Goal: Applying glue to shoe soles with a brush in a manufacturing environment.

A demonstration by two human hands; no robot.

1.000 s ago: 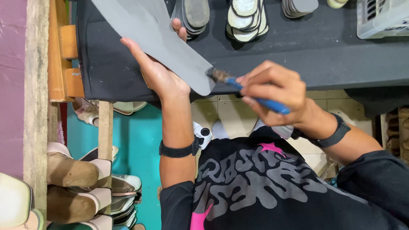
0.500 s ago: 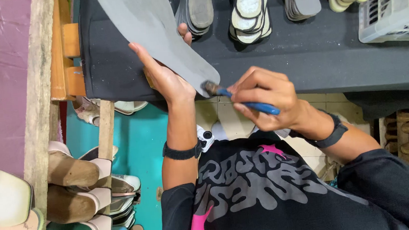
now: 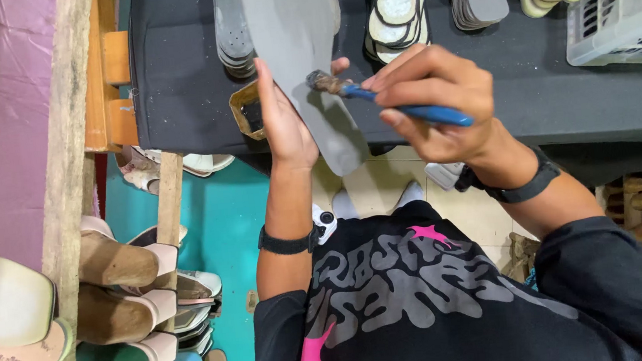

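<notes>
Here, left hand [image 3: 283, 122] grips grey sole [image 3: 302, 58] from beneath; right hand [image 3: 438, 100] pinches blue brush [image 3: 388, 101], bristles touching sole.

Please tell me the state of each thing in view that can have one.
Left hand: holding the grey sole sheet.
Right hand: gripping the brush.
Grey sole sheet: held up above the black table.
Brush: bristles touching the sheet.
White basket: on the table, contents hidden.
Sole stacks: piled on the black table.
</notes>
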